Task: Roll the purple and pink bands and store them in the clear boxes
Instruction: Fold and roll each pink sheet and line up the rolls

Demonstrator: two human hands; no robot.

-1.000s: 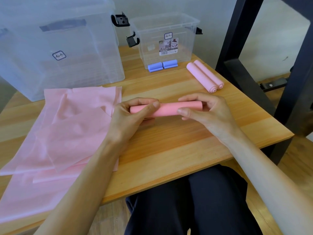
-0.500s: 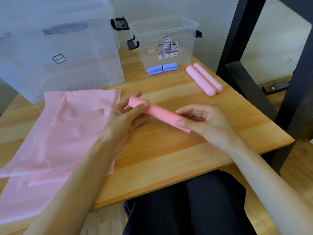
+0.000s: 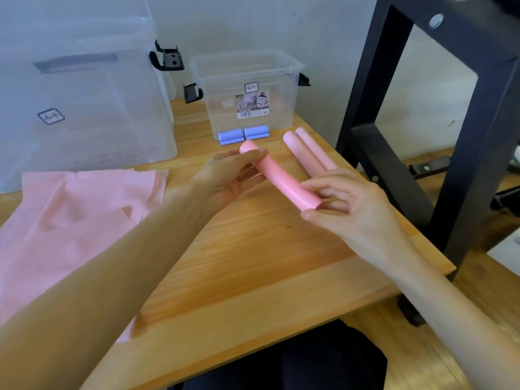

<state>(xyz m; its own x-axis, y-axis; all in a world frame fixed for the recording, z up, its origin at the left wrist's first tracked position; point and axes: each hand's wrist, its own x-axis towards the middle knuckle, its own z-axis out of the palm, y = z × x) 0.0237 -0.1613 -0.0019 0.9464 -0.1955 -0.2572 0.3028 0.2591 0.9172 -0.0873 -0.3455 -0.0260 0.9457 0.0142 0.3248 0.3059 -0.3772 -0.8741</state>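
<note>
The left hand (image 3: 228, 178) grips the far end of a rolled pink band (image 3: 277, 178), and the right hand (image 3: 349, 204) pinches its near end; the roll is lifted above the tabletop (image 3: 253, 263). Just beside it lie two pale pink rolls (image 3: 306, 150). Two purple rolls (image 3: 243, 134) sit before the small clear box (image 3: 247, 94). Flat pink bands (image 3: 70, 220) lie at left, near the large clear box (image 3: 81, 94).

Wooden table and black frame
A wooden table (image 3: 253, 249) stands by a pale wall (image 3: 253, 23); a black metal frame (image 3: 478, 108) rises at its right edge
</note>
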